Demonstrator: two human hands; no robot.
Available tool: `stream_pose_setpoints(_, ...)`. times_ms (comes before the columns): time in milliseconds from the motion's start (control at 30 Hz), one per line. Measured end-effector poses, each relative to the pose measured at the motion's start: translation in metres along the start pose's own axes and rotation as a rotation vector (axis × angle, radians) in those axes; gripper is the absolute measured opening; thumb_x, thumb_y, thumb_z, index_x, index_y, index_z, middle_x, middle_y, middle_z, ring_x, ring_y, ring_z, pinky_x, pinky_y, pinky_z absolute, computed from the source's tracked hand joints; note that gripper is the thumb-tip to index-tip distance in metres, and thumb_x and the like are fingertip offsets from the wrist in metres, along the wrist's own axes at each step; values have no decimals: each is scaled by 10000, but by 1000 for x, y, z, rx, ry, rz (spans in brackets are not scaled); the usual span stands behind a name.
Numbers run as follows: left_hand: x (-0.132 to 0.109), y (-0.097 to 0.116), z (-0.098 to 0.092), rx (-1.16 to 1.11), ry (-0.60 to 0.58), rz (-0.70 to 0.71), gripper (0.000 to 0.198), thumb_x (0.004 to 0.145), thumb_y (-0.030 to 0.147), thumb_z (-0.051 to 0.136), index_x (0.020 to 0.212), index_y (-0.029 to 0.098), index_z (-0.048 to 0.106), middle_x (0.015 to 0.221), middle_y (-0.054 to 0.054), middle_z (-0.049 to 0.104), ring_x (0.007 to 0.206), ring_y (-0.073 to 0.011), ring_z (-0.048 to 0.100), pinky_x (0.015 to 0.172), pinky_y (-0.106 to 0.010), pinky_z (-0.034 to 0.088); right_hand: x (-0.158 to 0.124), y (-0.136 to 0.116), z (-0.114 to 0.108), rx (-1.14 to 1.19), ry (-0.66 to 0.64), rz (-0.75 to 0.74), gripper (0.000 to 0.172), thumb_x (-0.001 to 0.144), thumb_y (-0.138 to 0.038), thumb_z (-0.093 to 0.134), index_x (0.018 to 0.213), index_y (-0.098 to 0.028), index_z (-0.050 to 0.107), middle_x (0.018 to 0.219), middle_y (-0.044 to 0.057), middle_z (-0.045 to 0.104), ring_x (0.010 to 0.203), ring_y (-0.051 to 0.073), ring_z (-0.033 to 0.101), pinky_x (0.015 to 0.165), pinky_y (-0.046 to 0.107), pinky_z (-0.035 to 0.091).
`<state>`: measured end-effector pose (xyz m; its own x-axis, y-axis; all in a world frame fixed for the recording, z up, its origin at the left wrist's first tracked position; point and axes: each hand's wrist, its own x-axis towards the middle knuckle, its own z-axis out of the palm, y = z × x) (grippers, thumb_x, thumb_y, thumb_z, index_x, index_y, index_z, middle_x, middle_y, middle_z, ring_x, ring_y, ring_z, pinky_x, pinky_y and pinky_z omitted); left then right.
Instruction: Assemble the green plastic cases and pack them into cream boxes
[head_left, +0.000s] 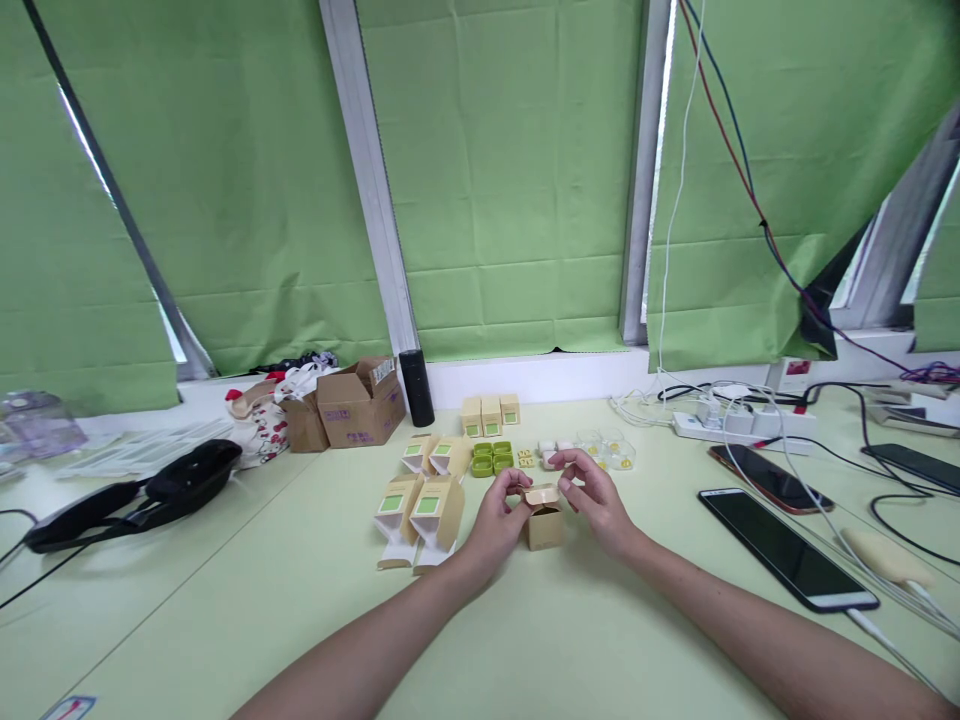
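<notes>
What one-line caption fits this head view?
Left hand and right hand hold a small tan box on a green table.

Both of your hands are bare. Your left hand (496,522) shows plain skin over the knuckles and slim fingers, and your right hand (600,505) looks much the same. Your forearms are bare too. The left forearm (375,640) is uncovered all the way to the near bottom edge, and the right forearm (765,640) is uncovered to the near right corner. Your wrists are narrow and show only skin at this size. Any fine detail on your fingers is too small to tell. Whatever you wear higher up lies outside the frame.
</notes>
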<state>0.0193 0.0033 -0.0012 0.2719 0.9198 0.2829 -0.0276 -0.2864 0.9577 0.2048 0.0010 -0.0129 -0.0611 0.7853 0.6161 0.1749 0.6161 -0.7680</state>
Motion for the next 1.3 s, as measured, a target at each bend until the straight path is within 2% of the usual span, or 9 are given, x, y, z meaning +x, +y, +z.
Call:
stream_pose_setpoints(100,-1,1,0,-21,-5,-11,216,792,287,711,945,222,574,1038,-43,608,1026,-217,571,854,-296,448,-1,-8,0,-27,-15,-66,196,949,-359,593,1115,-257,614,1080,59,598,813,179,561,640,289,499)
stream_pose_setpoints(300,-4,5,-4,-114,-19,-27,187,786,270,685,947,227,598,988,-30,603,1007,-217,556,890,-307,433,-2,-11,1,-99,7,-169,121,959,-317,593,1056,-253,628,1046,58,589,750,170,550,601,295,485)
stream_pose_setpoints(467,-7,11,-5,-134,-18,1,188,852,381,629,969,234,619,1005,-35,592,1025,-231,538,942,-328,417,-2,-8,-4,-225,-4,-280,119,964,-273,580,1069,-248,631,1063,78,599,709,172,538,603,328,476)
stream_pose_setpoints(567,-10,14,-5,-107,-21,15,226,891,447,616,976,238,609,1012,-30,572,1042,-231,525,963,-329,411,-3,-6,-7,-336,-37,-334,137,943,-250,588,1072,-261,635,1074,96,612,789,215,581,657,364,503)
stream_pose_setpoints(733,-12,14,-4,-65,-40,13,294,906,513,638,1018,243,604,1044,-42,584,1046,-237,544,982,-348,431,-4,-6,-10,-408,-79,-298,100,912,-274,601,999,-280,651,1083,120,635,946,289,623,726,421,530)
stream_pose_setpoints(867,-10,9,-4,-30,-44,31,308,897,506,664,1044,241,608,1104,-66,603,1105,-256,551,1010,-363,434,-4,-8,-10,-392,-95,-304,62,881,-242,606,920,-278,637,1009,106,630,885,277,612,719,418,509)
stream_pose_setpoints(1033,-10,7,-5,1,-44,59,280,892,455,667,1056,238,598,1119,-74,593,1133,-262,530,1002,-360,424,-4,-11,-9,-399,-96,-390,124,857,-166,585,910,-275,615,974,85,601,846,254,603,701,386,488)
stream_pose_setpoints(1300,-10,7,-5,23,-52,60,253,874,393,658,1058,239,580,1118,-68,587,1136,-259,516,991,-353,421,-5,-11,-9,-408,-134,-380,118,834,-168,600,891,-271,603,969,80,593,826,251,594,695,382,474)
